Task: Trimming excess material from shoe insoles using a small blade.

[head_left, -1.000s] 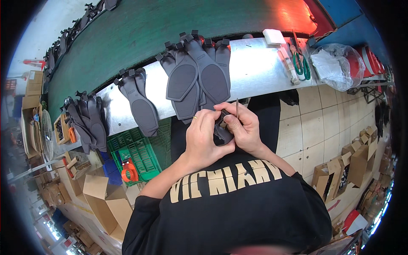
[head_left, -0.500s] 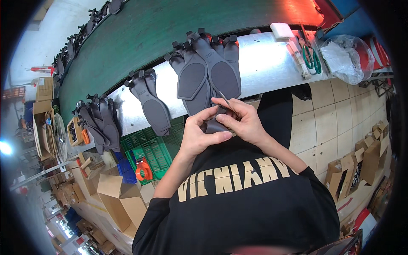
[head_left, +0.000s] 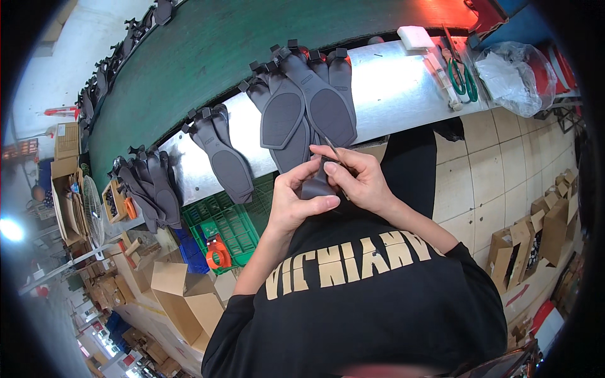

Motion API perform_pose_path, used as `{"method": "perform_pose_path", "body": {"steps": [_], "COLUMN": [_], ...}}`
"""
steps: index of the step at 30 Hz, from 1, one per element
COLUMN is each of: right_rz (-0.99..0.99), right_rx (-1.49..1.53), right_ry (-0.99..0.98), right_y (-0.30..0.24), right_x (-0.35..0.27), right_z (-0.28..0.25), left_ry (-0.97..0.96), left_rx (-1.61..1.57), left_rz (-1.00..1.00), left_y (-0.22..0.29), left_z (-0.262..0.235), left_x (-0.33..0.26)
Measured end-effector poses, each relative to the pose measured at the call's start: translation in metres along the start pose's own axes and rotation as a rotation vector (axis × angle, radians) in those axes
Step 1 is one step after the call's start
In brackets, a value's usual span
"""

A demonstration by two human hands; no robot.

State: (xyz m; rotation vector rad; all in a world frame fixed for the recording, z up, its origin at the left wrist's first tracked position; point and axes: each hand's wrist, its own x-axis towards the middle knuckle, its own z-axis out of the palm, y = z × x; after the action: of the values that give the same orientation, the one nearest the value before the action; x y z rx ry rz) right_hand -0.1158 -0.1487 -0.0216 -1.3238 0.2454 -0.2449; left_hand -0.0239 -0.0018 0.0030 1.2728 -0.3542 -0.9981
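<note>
Close to my chest, my left hand (head_left: 295,196) grips a dark grey shoe sole (head_left: 316,185) between thumb and fingers. My right hand (head_left: 363,180) pinches a thin pointed metal tool (head_left: 333,146), its tip sticking out up and to the left past the fingers. The right thumb presses at the upper part of the held sole. My fingers hide much of the piece, and the exact kind of tool does not show. Just beyond my hands, a pile of grey heeled shoe soles (head_left: 282,116) lies on the metal bench (head_left: 384,94).
Smaller groups of soles (head_left: 222,154) lie further left on the bench. Green-handled scissors (head_left: 463,80), a white block (head_left: 415,38) and a plastic bag (head_left: 518,79) sit to the right. Behind the bench runs a green belt (head_left: 208,50). A green crate (head_left: 233,230) stands below on the left.
The whole view has shifted slightly. My right thumb and fingers have moved a little at the top of the sole; both hands keep their holds.
</note>
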Motion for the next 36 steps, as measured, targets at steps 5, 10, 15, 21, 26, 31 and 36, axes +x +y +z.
{"method": "perform_pose_path", "body": {"steps": [5,10,15,21,26,31,36], "right_rz": [0.023,0.139,0.104,0.056,0.033,0.075,0.141], "right_rx": [0.007,-0.031,0.089,0.103,0.137,0.276,0.291], "right_ry": [-0.024,0.039,-0.007,-0.029,0.004,-0.089,-0.124], "right_y": [-0.015,-0.02,-0.007,0.008,0.004,0.014,0.013], "right_x": [0.003,-0.004,-0.006,-0.003,-0.005,0.003,0.005], "right_z": [0.009,0.008,0.004,0.004,0.011,-0.002,-0.008], "left_ry": [0.12,0.128,0.205,0.253,0.317,0.262,0.23], "left_rx": [0.282,0.582,0.52,0.534,0.688,0.635,0.559], "left_rz": [0.262,0.464,0.562,0.609,0.834,0.676,0.659], "left_y": [-0.007,-0.007,-0.011,-0.01,-0.016,-0.012,-0.013], "left_z": [0.011,0.017,0.018,0.017,0.017,0.013,0.009], "left_x": [-0.008,-0.01,-0.017,-0.023,-0.021,-0.022,-0.025]}}
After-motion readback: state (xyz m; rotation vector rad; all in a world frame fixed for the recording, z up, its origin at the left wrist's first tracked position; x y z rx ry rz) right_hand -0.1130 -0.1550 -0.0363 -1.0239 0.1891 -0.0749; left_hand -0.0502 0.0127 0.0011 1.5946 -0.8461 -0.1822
